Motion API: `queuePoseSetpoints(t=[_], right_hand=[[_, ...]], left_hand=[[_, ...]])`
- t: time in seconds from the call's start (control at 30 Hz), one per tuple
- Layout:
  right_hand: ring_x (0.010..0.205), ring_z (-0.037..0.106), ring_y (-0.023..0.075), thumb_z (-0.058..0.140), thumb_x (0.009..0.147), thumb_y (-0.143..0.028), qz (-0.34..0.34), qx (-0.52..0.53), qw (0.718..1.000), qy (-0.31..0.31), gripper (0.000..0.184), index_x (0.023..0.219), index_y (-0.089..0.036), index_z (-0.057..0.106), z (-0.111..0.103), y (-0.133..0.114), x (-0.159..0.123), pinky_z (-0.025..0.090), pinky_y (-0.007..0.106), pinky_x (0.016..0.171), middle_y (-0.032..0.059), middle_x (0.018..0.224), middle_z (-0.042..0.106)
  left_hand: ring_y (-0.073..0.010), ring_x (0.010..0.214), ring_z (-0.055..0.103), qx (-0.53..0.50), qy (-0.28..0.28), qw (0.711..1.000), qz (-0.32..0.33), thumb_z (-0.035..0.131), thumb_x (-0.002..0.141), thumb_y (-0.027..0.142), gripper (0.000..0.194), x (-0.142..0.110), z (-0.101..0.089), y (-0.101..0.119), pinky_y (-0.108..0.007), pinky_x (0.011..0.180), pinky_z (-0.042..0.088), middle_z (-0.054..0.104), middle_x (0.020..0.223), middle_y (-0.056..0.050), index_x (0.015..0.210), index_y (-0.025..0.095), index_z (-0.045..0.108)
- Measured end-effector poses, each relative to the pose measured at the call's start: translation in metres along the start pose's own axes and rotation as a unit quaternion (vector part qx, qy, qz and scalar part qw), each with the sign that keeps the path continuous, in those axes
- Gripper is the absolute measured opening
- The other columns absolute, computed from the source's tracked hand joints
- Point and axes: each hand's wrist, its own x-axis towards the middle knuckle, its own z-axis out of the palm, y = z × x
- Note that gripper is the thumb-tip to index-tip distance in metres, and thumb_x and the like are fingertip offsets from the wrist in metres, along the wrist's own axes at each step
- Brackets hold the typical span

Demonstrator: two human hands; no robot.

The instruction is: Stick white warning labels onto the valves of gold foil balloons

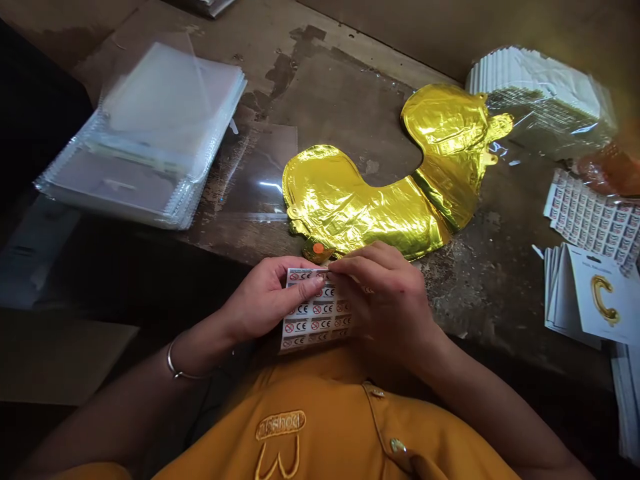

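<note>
Between my hands, just off the table's near edge, is a sheet of CE stickers [315, 327]. My left hand [265, 293] grips its left side, thumb laid across the top rows. At the upper edge, the fingers of my right hand [390, 293] are bent and pinched together; their tips touch the sheet and partly hide it. Right beyond my hands lies a flat gold foil balloon [370, 213], curved like a letter C. A round orange sticker [319, 248] shows on its lower left end.
A stack of clear plastic bags [165, 127] lies at the left, with a single clear bag [260, 173] beside it. White packs in plastic [540, 87] stand at the back right. Another sticker sheet [595, 213] and folded cards [600, 287] printed with a gold C are at the right.
</note>
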Motion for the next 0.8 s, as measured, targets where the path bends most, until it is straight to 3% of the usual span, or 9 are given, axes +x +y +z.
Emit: queuePoseSetpoints(t=[0.2,0.33,0.47,0.6,0.8], right_hand=[[0.076,0.056,0.0178,0.062,0.084,-0.019,-0.121,-0.125,0.981,0.086,0.009,0.092,-0.02,0.066,0.007,0.004,-0.009,0.04,0.034,0.07,0.0021,0.084,0.072],[0.086,0.057,0.0199,0.064,0.083,-0.021,-0.076,-0.13,0.984,0.094,0.015,0.098,-0.021,0.066,0.007,0.003,-0.009,0.045,0.036,0.08,0.0047,0.093,0.07],[0.084,0.056,0.0197,0.063,0.084,-0.021,-0.057,-0.116,0.989,0.072,0.016,0.1,-0.022,0.066,0.009,0.002,-0.01,0.046,0.036,0.08,0.0044,0.091,0.07],[0.085,0.056,0.0196,0.063,0.083,-0.018,-0.09,-0.104,0.985,0.103,0.022,0.104,-0.025,0.065,0.014,0.005,-0.016,0.045,0.037,0.077,0.0028,0.094,0.071],[0.081,0.057,0.0186,0.064,0.081,-0.016,-0.149,-0.123,0.974,0.118,0.022,0.101,-0.022,0.064,0.015,0.007,-0.015,0.042,0.035,0.069,0.0036,0.091,0.071]], left_hand=[[-0.0106,0.07,0.06,-0.035,0.004,0.999,0.008,0.067,0.081,0.041,0.028,-0.001,0.002,-0.003,-0.019,0.065,0.049,0.069,0.079,-0.001,0.089,0.014,0.07],[-0.0125,0.069,0.06,-0.041,0.014,0.999,0.011,0.063,0.083,0.044,0.032,-0.003,0.005,-0.004,-0.021,0.065,0.049,0.069,0.077,-0.002,0.09,0.014,0.07],[-0.0153,0.072,0.061,-0.017,0.031,0.999,0.023,0.062,0.083,0.046,0.035,-0.004,0.006,-0.005,-0.024,0.067,0.05,0.07,0.079,-0.004,0.09,0.013,0.071],[-0.0158,0.078,0.062,-0.014,0.038,0.998,0.039,0.062,0.084,0.045,0.033,-0.005,0.008,-0.005,-0.023,0.07,0.051,0.071,0.084,-0.005,0.092,0.014,0.071],[-0.0141,0.07,0.06,-0.059,0.031,0.998,0.009,0.062,0.084,0.047,0.035,-0.007,0.008,-0.007,-0.024,0.067,0.05,0.07,0.08,-0.003,0.094,0.015,0.07]])
